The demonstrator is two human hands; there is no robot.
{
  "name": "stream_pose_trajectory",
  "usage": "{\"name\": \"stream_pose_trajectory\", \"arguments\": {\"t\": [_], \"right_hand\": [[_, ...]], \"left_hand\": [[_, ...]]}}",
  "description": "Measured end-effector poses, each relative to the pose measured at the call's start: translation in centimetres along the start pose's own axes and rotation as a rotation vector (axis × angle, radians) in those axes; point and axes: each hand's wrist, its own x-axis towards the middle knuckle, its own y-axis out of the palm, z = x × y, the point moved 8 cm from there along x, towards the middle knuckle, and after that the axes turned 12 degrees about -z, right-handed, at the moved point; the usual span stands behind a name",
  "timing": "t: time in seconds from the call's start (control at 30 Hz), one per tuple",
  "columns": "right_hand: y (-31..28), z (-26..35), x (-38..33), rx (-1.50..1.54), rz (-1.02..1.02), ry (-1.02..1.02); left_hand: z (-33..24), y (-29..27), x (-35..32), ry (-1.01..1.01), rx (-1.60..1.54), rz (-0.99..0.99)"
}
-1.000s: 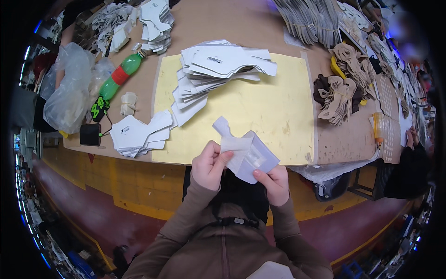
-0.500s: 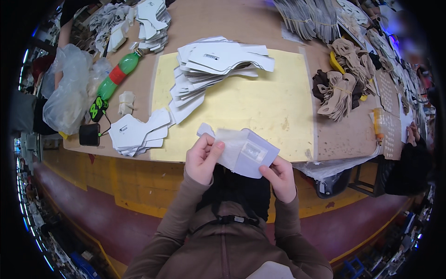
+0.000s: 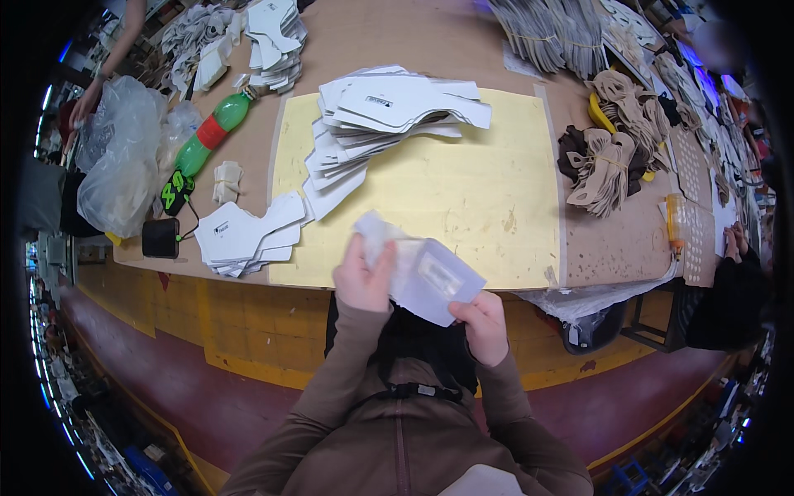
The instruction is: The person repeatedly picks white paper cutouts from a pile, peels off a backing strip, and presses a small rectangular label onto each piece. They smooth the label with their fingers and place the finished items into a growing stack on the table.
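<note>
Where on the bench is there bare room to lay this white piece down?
Bare room: the yellow mat right of the big white stack, up to the tan bundle; also bare brown bench beyond the mat. Crowded: the left end, with the small white stack, bottle and plastic bags.

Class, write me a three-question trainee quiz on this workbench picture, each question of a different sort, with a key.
1. True or false: both the left hand and the right hand grip the white cut-out sheet piece.
2. Which lies on the yellow rectangular cutting mat? A a fanned stack of white cut pieces; B a green plastic bottle with a red band; C a black phone.
3. Fill in: the bundles of tan and brown cut pieces lie to the mat's ____.

Key: 1 true; 2 A; 3 right.
</note>
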Motion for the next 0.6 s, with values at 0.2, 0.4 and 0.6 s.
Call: {"name": "stream_pose_trajectory", "arguments": {"t": [0.2,0.4,0.6], "right_hand": [[-1.2,0.5,-0.8,-0.007,-0.016,-0.024],[-0.9,1.5,0.6,-0.012,-0.049,-0.041],[0.2,3.9,0.0,-0.234,0.033,-0.227]], "left_hand": [[-1.3,-1.1,2.5,0.107,-0.117,0.143],[-6.2,-3.8,0.7,0.407,-0.027,-0.346],[-8.6,1.1,-4.3,0.471,0.072,0.406]]}}
